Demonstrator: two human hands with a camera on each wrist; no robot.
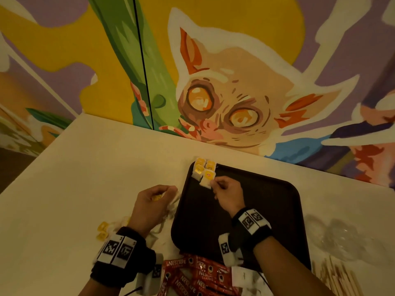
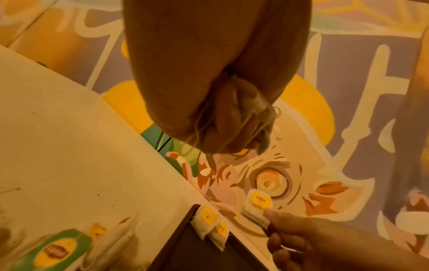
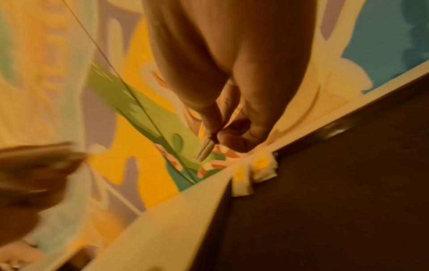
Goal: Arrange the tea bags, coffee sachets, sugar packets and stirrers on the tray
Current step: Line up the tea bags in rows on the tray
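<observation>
My right hand (image 1: pixel 227 194) has its grip narrowed to a pinch, thumb and forefinger holding one tea bag (image 1: pixel 207 178) by its near edge, just above the tray's (image 1: pixel 267 210) far left corner. The left wrist view shows that bag (image 2: pixel 257 206) raised, its yellow tag facing up. Beside it three more tea bags (image 1: pixel 202 165) already lie in that corner, touching one another, two of them overhanging the rim. So four bags at the tray, counting the one I hold.

My left hand (image 1: pixel 152 205) sits on the counter (image 1: pixel 96 167) just left of the tray, its grip closed around a bunch of tea bags (image 1: pixel 168 199); strings wrap over my fingers (image 2: pixel 223 117) in the left wrist view, and I cannot count how many bags are in there. Behind that wrist more tea bags (image 1: pixel 102 230) lie loose on the counter, at least two yellow tags showing, the rest too jumbled to number.

At the tray's near edge a heap of red Nescafe sachets (image 1: pixel 198 274) lies overlapping, some half a dozen visible, the exact count unclear. To the right of the tray wooden stirrers (image 1: pixel 335 276) are spread on the counter, too many and too blurred to count, with something clear and crumpled (image 1: pixel 342 238) beyond them. A painted mural (image 1: pixel 235 92) rises behind the counter.
</observation>
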